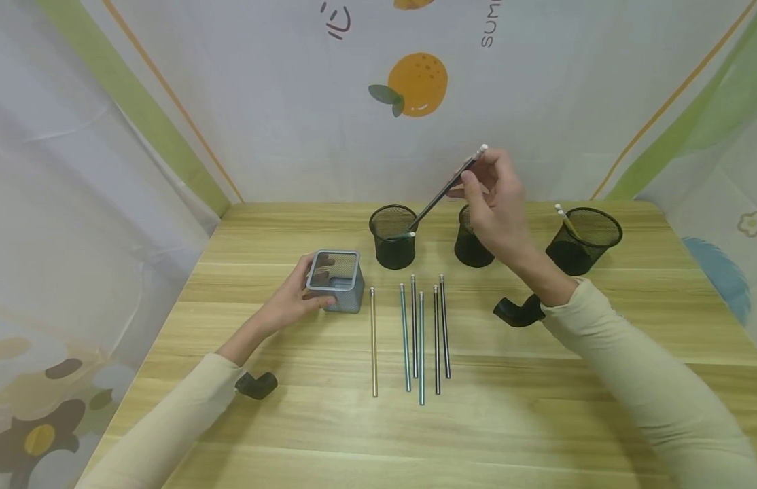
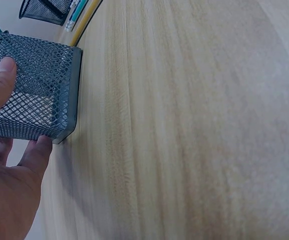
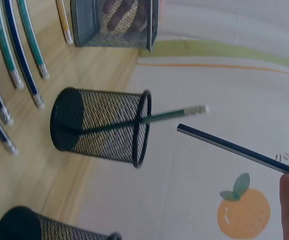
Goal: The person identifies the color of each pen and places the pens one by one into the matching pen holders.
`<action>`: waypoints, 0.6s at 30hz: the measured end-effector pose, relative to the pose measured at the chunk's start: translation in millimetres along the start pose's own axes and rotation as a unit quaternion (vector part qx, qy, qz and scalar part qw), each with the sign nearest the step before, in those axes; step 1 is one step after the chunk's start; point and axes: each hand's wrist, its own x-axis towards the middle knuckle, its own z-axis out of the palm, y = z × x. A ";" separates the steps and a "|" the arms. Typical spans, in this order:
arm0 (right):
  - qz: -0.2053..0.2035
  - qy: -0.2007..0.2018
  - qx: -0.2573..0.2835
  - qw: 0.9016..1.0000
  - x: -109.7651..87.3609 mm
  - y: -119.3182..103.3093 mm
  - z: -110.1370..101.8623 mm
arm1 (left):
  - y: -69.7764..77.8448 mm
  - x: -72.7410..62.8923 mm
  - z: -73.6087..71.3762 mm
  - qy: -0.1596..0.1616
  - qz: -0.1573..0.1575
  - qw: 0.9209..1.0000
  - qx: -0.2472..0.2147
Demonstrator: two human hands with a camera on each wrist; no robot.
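My right hand (image 1: 495,204) pinches a dark pencil (image 1: 441,195) near its white eraser end, the pencil slanting down to the left. In the right wrist view the pencil's lower end is apart from the rim of a round black mesh cup (image 3: 104,105). A green pencil (image 3: 174,115) with a white eraser leans inside that cup. On the left, my left hand (image 1: 289,302) grips a square grey mesh pencil holder (image 1: 349,299), thumb on the near side and fingers around the far side. The holder stands upright on the wooden table (image 1: 305,421).
A gold pencil (image 1: 374,346) and several teal and dark pencils (image 1: 422,353) lie in a row mid-table. Behind the right hand stands another black cup (image 1: 473,251); a third, tilted one (image 1: 574,255) holds pencils. Black curved pieces (image 1: 256,386) lie by both wrists. A curtain (image 1: 293,136) hangs behind.
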 end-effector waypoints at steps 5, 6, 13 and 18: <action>-0.011 0.008 -0.016 1.000 3.6 -1.0 -14.5 | 0.0 0.1 -0.6 0.001 -0.003 1.000 0.003; -0.014 0.010 -0.019 1.000 4.3 -1.1 -17.7 | -0.1 0.1 -0.7 0.000 -0.001 1.000 0.003; 0.009 0.038 -0.037 0.999 5.5 -1.1 -36.8 | -0.2 0.5 -0.7 0.003 0.000 1.000 0.003; 0.019 0.052 -0.044 0.998 4.3 -0.4 -46.3 | -0.3 -0.1 -0.2 0.006 -0.003 1.000 0.003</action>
